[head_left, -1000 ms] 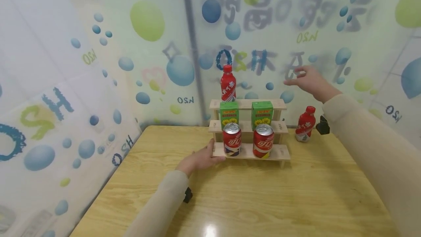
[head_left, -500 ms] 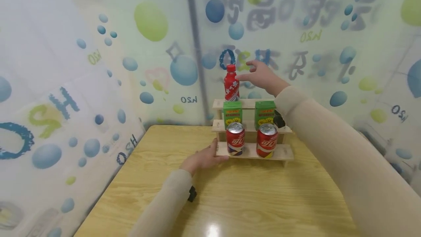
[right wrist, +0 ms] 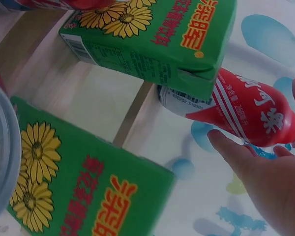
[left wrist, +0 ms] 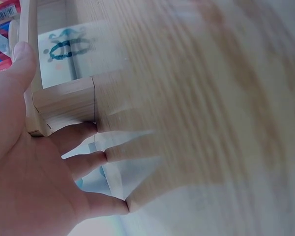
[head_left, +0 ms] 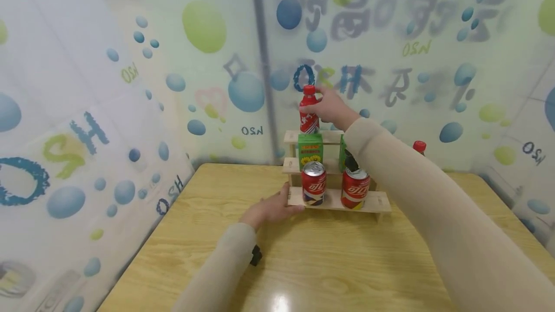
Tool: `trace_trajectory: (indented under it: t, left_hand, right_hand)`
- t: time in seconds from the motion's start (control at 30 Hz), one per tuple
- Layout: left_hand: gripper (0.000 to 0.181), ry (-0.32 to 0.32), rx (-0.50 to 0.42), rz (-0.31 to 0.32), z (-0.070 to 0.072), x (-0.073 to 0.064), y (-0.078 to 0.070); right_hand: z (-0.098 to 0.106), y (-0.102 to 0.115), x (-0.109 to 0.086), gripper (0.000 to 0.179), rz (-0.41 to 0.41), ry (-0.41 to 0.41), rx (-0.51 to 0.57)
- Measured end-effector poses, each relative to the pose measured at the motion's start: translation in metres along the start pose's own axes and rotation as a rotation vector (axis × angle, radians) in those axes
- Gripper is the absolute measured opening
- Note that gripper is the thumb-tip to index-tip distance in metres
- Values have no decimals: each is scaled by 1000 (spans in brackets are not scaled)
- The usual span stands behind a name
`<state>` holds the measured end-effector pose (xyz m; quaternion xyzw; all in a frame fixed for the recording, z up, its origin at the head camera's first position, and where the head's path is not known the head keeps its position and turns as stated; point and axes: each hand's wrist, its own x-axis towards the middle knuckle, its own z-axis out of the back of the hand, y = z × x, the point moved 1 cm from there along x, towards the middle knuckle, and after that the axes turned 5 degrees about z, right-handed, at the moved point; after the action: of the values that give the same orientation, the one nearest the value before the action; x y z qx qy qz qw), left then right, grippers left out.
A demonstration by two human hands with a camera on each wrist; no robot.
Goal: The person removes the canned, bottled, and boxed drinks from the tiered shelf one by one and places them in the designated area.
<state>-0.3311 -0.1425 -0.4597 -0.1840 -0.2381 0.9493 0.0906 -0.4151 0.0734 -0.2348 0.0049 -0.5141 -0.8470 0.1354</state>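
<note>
A three-tier wooden rack (head_left: pixel 334 201) stands on the table. My left hand (head_left: pixel 274 207) rests at its lower left end, thumb against the front edge; in the left wrist view the other fingers (left wrist: pixel 81 164) are spread and straight, tips on the tabletop. On the top tier stands a red drink bottle (head_left: pixel 309 114), upright. My right hand (head_left: pixel 331 108) grips this bottle near the neck, thumb in front and fingers behind. Two green drink cartons (head_left: pixel 310 150) (right wrist: pixel 93 182) stand on the middle tier, one mostly behind my right sleeve. Two red soda cans (head_left: pixel 313 184) (head_left: pixel 355 189) occupy the bottom tier.
Another red bottle (head_left: pixel 419 147) is right of the rack, mostly hidden by my right sleeve. The wood-grain table (head_left: pixel 195 215) reaches back to a printed curtain (head_left: pixel 217 124), which also hangs along the left side.
My right hand has moved left from the space above the right-hand bottle to the bottle on the top tier, where its fingers have closed in. The left hand stays at the rack.
</note>
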Motion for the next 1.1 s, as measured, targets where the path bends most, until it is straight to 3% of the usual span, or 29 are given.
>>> trace_trajectory:
  t: [0.3,0.53,0.77,0.9,1.1]
  left_hand:
    - [116,-9,2,-10,3,1,-4]
    - [115,-6,8,-9,5,3,-6]
    - [113,-14,9,-9,3,1,-4]
    - [114,-13,5,1,2,1,-4]
    - [114,-32,21,-8,2,-1,-2]
  right_hand:
    - [-5,-4,3,81,6,-34,-29]
    - [17,-5,-5,78,-4,-47,-61]
    - [70,-13,-20,81,19,-110,-87]
    - [112,-23,-34,82,4,-162,-118]
    - [176,-61,-70,87,-76,-276,-192]
